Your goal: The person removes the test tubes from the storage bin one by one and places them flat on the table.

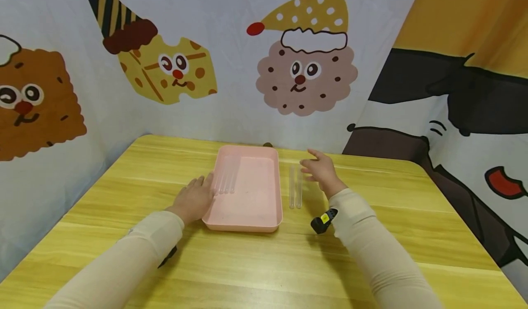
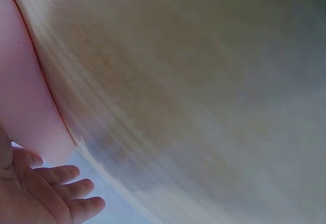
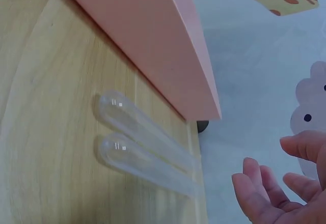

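Note:
A pink tray (image 1: 251,208) rests on the table, with several clear test tubes (image 1: 226,176) lying side by side along its left part. My left hand (image 1: 194,199) is at the tray's left rim, fingers extended; in the left wrist view the fingers (image 2: 66,191) look straight and hold nothing. Right of the tray, two more clear test tubes (image 3: 147,132) lie parallel on the wood, rounded ends toward me. My right hand (image 1: 321,169) hovers just beside their far ends, thumb and fingers spread with nothing between them.
The yellow wood-grain table (image 1: 247,267) reaches back to a cartoon-printed cloth wall (image 1: 235,116). A small dark round thing (image 1: 267,145) sits behind the tray's far edge. A black device with a yellow label (image 1: 323,221) is strapped at the right wrist.

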Demonstrator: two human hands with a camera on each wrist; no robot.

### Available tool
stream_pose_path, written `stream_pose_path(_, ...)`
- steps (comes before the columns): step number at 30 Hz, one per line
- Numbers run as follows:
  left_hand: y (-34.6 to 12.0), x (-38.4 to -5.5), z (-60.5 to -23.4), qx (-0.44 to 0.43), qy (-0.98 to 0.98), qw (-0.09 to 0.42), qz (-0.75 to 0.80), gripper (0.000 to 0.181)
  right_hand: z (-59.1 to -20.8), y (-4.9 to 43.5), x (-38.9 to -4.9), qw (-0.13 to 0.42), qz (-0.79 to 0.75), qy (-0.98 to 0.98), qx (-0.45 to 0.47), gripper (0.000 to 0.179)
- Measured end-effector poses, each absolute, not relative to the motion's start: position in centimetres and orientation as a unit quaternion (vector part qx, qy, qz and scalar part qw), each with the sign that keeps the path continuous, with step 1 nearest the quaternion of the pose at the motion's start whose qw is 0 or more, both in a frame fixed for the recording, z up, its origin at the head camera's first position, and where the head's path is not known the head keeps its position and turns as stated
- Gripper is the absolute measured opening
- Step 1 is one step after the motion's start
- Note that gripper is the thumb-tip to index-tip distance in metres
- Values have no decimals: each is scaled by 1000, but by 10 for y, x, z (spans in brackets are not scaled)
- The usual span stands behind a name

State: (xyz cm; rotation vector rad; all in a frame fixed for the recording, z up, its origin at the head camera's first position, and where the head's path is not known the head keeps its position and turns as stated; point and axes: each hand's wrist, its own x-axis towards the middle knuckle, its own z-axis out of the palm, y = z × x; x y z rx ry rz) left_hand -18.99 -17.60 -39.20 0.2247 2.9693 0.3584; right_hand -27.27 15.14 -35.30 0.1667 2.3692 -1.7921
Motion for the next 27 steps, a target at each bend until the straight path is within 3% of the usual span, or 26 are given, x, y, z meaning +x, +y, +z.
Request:
stream_pose_path(14, -177, -192, -393, 76, 987, 73, 120, 56, -349, 131, -267, 3, -606, 794, 44, 62)
stream_pose_path(27, -177, -193, -394, 86, 988, 74, 101, 58, -348, 116, -263, -5, -627, 779, 13, 61)
